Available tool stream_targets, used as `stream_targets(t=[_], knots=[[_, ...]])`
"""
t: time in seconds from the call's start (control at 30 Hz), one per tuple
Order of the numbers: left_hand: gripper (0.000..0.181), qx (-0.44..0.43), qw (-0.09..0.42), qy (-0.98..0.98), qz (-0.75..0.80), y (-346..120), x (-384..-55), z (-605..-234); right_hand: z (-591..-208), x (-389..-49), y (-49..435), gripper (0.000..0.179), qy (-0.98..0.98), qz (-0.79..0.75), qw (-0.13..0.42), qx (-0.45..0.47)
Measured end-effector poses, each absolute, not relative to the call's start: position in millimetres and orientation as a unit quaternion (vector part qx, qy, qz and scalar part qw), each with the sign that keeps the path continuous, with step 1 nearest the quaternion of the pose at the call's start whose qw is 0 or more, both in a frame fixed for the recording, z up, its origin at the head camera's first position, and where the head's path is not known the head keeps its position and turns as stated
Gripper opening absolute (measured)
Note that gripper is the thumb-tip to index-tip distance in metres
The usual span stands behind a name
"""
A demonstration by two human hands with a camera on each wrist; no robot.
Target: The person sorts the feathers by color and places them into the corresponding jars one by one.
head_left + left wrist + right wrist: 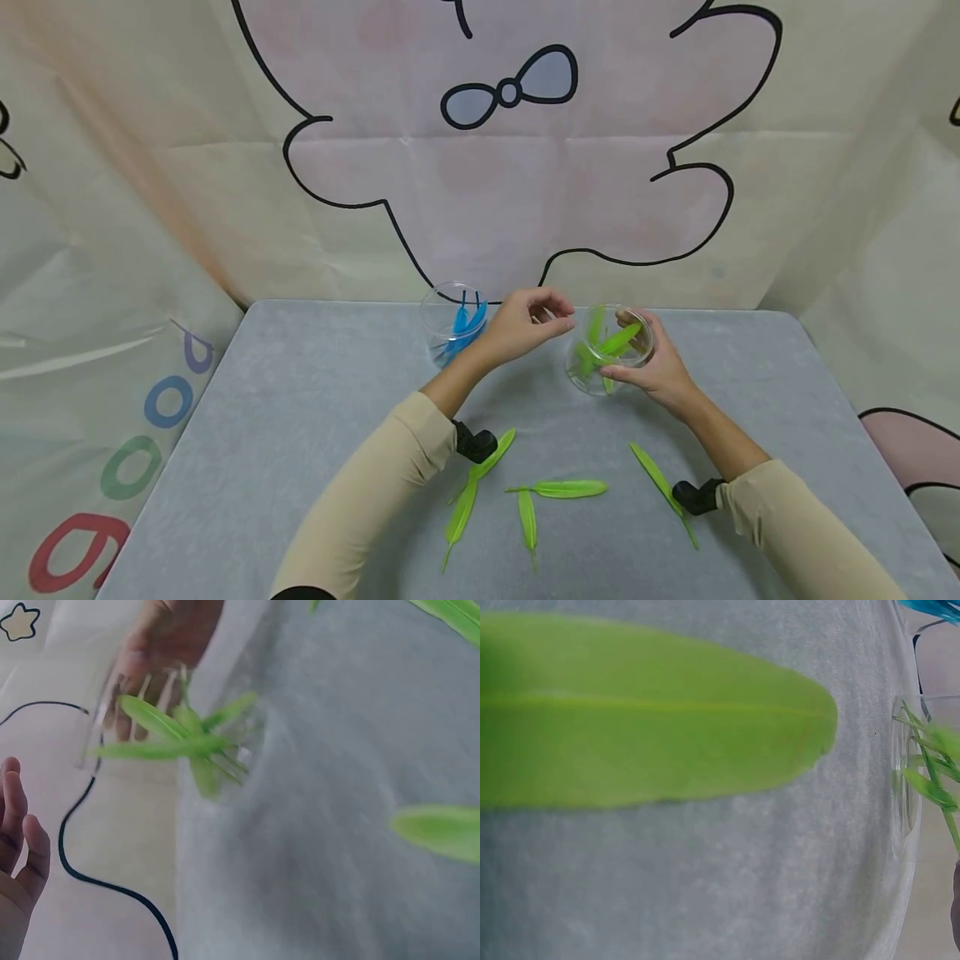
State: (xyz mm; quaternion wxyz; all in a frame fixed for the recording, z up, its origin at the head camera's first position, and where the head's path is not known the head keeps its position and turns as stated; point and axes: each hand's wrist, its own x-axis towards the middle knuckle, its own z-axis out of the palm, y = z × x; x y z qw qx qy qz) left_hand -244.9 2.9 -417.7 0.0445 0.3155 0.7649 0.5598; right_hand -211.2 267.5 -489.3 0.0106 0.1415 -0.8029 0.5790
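Observation:
My right hand (663, 371) grips a clear jar (585, 383) by its right side, thumb at the front. Several green feathers (161, 748) stand at angles inside that jar. Just left of its rim hovers my left hand (525, 323), fingers loosely bent and nothing seen between them. In the left wrist view only part of the left hand's fingers (15, 817) shows at the left edge. A second clear jar (427, 321), behind the left wrist, contains blue feathers (467, 325). One green feather (652, 712) lies large and close in the right wrist view.
On the grey table (322, 375), more green feathers lie below the hands: a crossed pair (461, 512), one lying sideways (572, 489), one pointing down (528, 521). Another feather (652, 468) is partly covered by the right wrist camera (697, 497). A printed cloth (480, 192) hangs behind the table.

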Motion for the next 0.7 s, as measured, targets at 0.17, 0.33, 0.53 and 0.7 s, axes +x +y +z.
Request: stream_targets(t=[0.17,0.33,0.53,0.7], knots=[[0.014,0.300,0.074,0.769,0.559,-13.8,-239.9,-432.1,-489.3,-211.2,267.2,0.094,-0.799,0.583,0.013,0.146],[0.016,0.297,0.104,0.778,0.543,-28.4,-234.7,-447.8,-488.4,-210.7,266.8,0.095,-0.803,0.579,0.011,0.142],[0.018,0.309,0.139,0.792,0.508,-41.6,-227.9,-465.5,-488.3,-211.0,266.6,0.094,-0.799,0.583,0.015,0.145],[0.018,0.308,0.180,0.797,0.487,-51.6,-221.8,-477.5,-488.2,-210.8,266.1,0.094,-0.795,0.589,0.014,0.146]])
